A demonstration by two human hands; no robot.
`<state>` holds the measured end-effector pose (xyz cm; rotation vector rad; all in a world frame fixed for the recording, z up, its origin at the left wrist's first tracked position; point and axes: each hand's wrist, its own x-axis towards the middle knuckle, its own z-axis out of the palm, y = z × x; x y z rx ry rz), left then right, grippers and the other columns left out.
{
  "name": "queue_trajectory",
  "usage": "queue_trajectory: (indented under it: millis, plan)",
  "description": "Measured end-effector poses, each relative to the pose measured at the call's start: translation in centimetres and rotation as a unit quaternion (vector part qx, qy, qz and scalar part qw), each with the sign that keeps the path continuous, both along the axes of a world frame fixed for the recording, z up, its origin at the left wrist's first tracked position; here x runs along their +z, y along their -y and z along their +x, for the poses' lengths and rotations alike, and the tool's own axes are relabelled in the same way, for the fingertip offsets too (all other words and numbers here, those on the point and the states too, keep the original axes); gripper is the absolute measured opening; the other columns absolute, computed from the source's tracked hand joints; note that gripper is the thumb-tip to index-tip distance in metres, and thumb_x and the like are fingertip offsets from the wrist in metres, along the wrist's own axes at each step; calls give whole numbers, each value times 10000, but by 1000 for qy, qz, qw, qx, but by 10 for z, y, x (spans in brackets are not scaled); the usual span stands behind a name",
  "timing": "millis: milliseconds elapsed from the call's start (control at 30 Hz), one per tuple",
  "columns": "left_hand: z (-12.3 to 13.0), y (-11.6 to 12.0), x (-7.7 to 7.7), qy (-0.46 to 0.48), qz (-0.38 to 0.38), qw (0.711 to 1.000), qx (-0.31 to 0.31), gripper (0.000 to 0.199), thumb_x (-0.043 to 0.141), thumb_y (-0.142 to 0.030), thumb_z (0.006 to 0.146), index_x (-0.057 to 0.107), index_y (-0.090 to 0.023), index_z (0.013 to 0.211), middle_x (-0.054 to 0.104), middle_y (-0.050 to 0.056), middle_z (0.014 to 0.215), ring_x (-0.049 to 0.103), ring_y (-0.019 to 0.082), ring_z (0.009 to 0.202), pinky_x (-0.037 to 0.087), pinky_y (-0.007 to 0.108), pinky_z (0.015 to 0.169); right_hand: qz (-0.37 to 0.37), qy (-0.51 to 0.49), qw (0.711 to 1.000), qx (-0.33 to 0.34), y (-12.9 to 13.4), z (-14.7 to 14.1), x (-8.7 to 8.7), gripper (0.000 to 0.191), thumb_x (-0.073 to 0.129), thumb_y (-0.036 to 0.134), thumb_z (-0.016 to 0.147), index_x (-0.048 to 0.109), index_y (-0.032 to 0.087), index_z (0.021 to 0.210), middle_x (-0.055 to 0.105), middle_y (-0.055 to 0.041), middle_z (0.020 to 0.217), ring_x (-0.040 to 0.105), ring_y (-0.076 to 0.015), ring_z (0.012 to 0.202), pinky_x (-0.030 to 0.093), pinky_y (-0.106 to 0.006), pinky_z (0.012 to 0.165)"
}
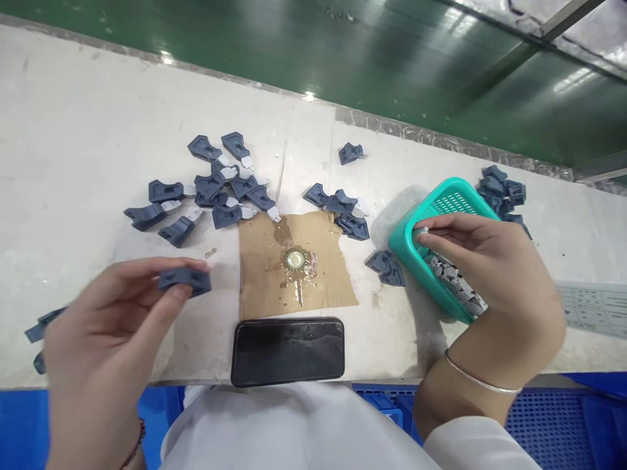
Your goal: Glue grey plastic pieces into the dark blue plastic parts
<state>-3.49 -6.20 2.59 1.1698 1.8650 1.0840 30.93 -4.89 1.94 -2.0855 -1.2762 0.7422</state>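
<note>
Apparently part-done — grey-tipped blue pieces (210,186) lay far left, seemingly bare pieces (515,192) far right; left fingers (178,295) clamped a blue block (189,280), near left, right fingers (453,224) a grey tip (420,230) at the teal basket (402,245).

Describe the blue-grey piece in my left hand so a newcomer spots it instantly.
Find the brown cardboard on the white table. Just left of it, the left hand pinches the blue-grey piece, the only such piece held rather than lying loose.

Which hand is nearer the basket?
Right. The right hand is over the basket, pinching a grey piece; the left hand is well apart, left of the cardboard.
</note>
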Motion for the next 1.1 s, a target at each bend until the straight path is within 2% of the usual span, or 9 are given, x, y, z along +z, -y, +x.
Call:
queue_trajectory:
  millis: [133, 267, 367, 467, 567, 667, 733, 867, 1100]
  plan:
    - [14, -3, -2, 150, -36, 985, -77, 78, 787, -243, 834, 740, -211, 888, 797, 7, 937, 731, 178, 944, 603, 235, 851, 167, -13, 986, -9, 1, -7, 2, 94, 769, 259, 825, 794, 221, 908, 764, -52, 844, 709, -187, 756, 579, -352, 713]
    - [9, -5, -14, 256, -93, 956, -110, 121, 779, -306, 880, 732, -228, 960, 794, 18, 906, 738, 179, 923, 604, 237, 817, 300, -39, 952, 43, 2, -34, 3, 190, 681, 163, 939, 831, 242, 1025, 624, -17, 717, 563, -140, 654, 436, -327, 610]
    - [7, -6, -23, 291, -132, 940, -122, 213, 776, -343, 890, 730, -245, 1074, 790, 23, 924, 733, 175, 943, 591, 227, 834, 271, -84, 954, 98, 4, -62, -4, 207, 725, 168, 933, 801, 263, 1100, 675, -18, 833, 594, -141, 726, 452, -311, 644]
    - [6, -8, -32, 314, -146, 923, -168, 273, 809, -402, 868, 753, -237, 1079, 793, 38, 969, 740, 178, 961, 599, 215, 837, 214, -106, 953, 186, 4, -87, -16, 171, 803, 211, 886, 745, 241, 1044, 707, 5, 864, 624, -130, 735, 499, -269, 650]
    - [6, -10, -38, 343, -146, 908, -191, 232, 823, -393, 856, 770, -217, 998, 795, 51, 976, 746, 188, 956, 611, 217, 815, 179, -52, 936, 299, 0, -102, -25, 94, 744, 206, 942, 716, 193, 1030, 726, -7, 867, 639, -122, 720, 524, -254, 666]
    - [10, -10, -37, 381, -142, 892, -197, 147, 810, -335, 871, 759, -224, 953, 799, 43, 980, 747, 181, 957, 610, 217, 828, 191, 4, 906, 378, -5, -107, -28, 108, 644, 159, 1004, 696, 144, 1097, 750, -70, 1012, 707, -147, 921, 563, -259, 840]
    - [12, -9, -36, 404, -135, 883, -197, 107, 785, -305, 894, 747, -233, 962, 801, 37, 996, 745, 180, 986, 605, 223, 859, 194, 28, 896, 397, -6, -108, -28, 132, 600, 143, 1024, 682, 128, 1126, 746, -92, 1065, 713, -152, 1004, 559, -252, 912]
    - [15, -8, -38, 410, -114, 882, -203, 103, 759, -282, 918, 734, -226, 1001, 790, 46, 1009, 742, 189, 1038, 599, 253, 926, 179, 87, 889, 412, -6, -109, -26, 154, 556, 163, 1044, 674, 119, 1132, 740, -109, 1057, 726, -187, 1001, 577, -285, 896]
    - [18, -8, -34, 394, -145, 891, -173, 175, 794, -331, 883, 722, -202, 976, 796, 64, 958, 752, 213, 973, 600, 280, 872, 178, 118, 882, 420, -6, -112, -28, 176, 521, 189, 1060, 662, 130, 1148, 741, -120, 1062, 733, -224, 1043, 594, -332, 903]
